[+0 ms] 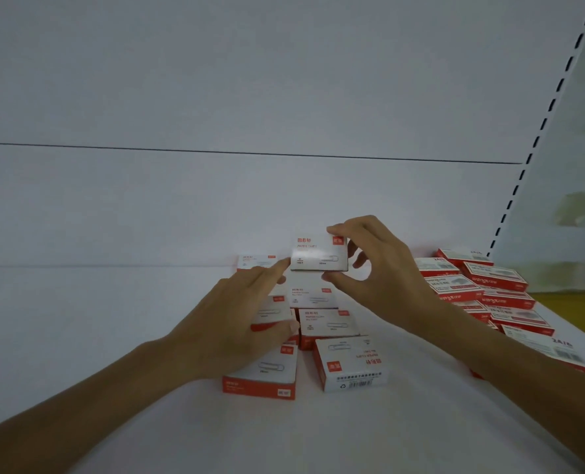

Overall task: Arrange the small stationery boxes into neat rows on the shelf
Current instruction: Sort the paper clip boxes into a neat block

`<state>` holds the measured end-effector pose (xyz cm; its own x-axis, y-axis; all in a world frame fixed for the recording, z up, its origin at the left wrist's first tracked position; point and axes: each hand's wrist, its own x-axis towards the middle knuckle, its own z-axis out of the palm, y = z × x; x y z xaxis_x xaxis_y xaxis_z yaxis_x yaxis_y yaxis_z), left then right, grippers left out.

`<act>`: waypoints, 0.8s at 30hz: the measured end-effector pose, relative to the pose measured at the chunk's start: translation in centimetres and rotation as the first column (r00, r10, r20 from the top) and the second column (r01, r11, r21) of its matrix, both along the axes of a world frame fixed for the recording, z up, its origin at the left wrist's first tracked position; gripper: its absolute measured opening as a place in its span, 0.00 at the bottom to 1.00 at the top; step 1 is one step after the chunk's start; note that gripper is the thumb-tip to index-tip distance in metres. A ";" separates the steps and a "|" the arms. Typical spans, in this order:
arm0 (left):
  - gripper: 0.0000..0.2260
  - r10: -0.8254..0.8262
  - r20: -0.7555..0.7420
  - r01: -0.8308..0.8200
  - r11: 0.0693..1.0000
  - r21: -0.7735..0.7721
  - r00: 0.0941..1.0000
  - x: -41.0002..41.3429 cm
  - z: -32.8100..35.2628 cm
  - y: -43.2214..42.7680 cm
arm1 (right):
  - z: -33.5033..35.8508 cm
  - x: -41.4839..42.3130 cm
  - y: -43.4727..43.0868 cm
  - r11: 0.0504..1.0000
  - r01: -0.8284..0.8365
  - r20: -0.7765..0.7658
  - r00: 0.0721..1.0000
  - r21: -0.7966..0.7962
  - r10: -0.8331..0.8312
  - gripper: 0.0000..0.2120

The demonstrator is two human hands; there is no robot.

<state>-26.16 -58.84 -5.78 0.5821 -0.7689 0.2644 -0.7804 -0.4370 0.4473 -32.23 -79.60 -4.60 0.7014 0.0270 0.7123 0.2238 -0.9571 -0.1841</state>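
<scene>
Paper-clip box (318,252) pinched between thumb and fingers of our right hand (387,271); our left hand (236,316), fingers straight, rests on lower boxes (327,323).

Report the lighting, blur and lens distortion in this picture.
Head view: dim, flat, bluish light, no glare, faint shadows only. Head view: print on the paper-clip box pinched by the right hand is soft, as is that on the red staple boxes at right. Head view: wide-angle stretch makes the slotted upright lean steeply.

White-and-red paper clip boxes (319,251), red staple boxes (494,277), white shelf (113,336)
</scene>
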 end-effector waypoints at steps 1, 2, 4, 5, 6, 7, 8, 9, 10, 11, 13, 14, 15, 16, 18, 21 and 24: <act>0.32 0.000 0.005 0.000 1.000 -0.009 1.000 0.2 0.0 0.0 | 0.0 0.2 -0.1 1.000 0.001 -0.003 1.000 0.011 -0.001 0.24; 0.32 -0.001 0.004 0.001 1.000 -0.027 1.000 0.3 0.0 0.0 | 0.0 0.6 -0.2 1.000 0.004 -0.012 1.000 0.025 -0.004 0.24; 0.30 -0.010 0.025 0.011 0.998 -0.057 1.000 0.7 0.0 0.3 | 0.2 1.5 -0.4 0.998 0.032 -0.046 0.999 0.063 -0.029 0.25; 0.28 -0.015 0.059 0.018 0.999 -0.048 0.998 0.9 0.0 0.4 | 0.2 2.0 -0.5 0.995 0.055 -0.072 0.996 0.086 -0.049 0.25; 0.26 -0.021 0.083 0.023 0.999 -0.027 0.996 1.0 0.0 0.6 | 0.1 2.6 -0.7 0.990 0.082 -0.106 0.992 0.114 -0.070 0.25; 0.25 -0.028 0.075 0.028 1.000 -0.008 0.997 1.1 -0.1 0.7 | 0.0 3.2 -0.9 0.983 0.112 -0.152 0.984 0.144 -0.090 0.25; 0.23 -0.030 0.030 0.030 1.000 0.000 0.999 1.2 -0.3 0.8 | -0.1 3.8 -1.2 0.975 0.146 -0.210 0.972 0.169 -0.109 0.25; 0.22 -0.028 -0.038 0.028 1.000 -0.004 0.999 1.2 -0.6 0.9 | -0.2 4.3 -1.4 0.967 0.179 -0.274 0.954 0.179 -0.126 0.25; 0.20 -0.022 -0.095 0.021 1.000 -0.017 0.995 1.1 -0.7 0.9 | -0.4 4.9 -1.5 0.963 0.203 -0.334 0.933 0.174 -0.136 0.24; 0.20 -0.017 -0.124 0.014 1.000 -0.025 0.992 1.0 -0.9 0.8 | -0.5 5.5 -1.5 0.965 0.211 -0.383 0.914 0.158 -0.137 0.22; 0.20 -0.011 -0.134 0.008 1.000 -0.022 0.991 1.0 -1.0 0.6 | -0.9 6.5 -1.4 0.974 0.192 -0.452 0.884 0.124 -0.117 0.16; 0.21 -0.016 -0.136 0.013 1.000 -0.024 0.991 0.9 -1.0 0.6 | -1.1 6.8 -1.2 0.976 0.187 -0.480 0.870 0.115 -0.110 0.14; 0.22 -0.021 -0.139 0.017 0.999 -0.027 0.990 0.9 -1.0 0.6 | -1.4 7.1 -1.1 0.975 0.191 -0.500 0.859 0.113 -0.111 0.14; 0.23 -0.024 -0.141 0.020 0.999 -0.031 0.990 0.9 -1.1 0.7 | -1.5 7.4 -1.1 0.972 0.204 -0.509 0.853 0.117 -0.118 0.14; 0.23 -0.027 -0.140 0.022 0.999 -0.035 0.990 0.9 -1.1 0.8 | -1.7 7.8 -1.1 0.963 0.237 -0.514 0.846 0.126 -0.141 0.16; 0.23 -0.026 -0.133 0.020 0.999 -0.045 0.991 1.0 -1.1 0.7 | -1.9 8.0 -0.8 0.955 0.275 -0.520 0.835 0.113 -0.179 0.17; 0.22 -0.033 -0.133 0.026 0.998 -0.054 0.991 1.1 -1.2 0.7 | -2.1 8.1 -0.6 0.954 0.299 -0.477 0.839 0.004 -0.261 0.14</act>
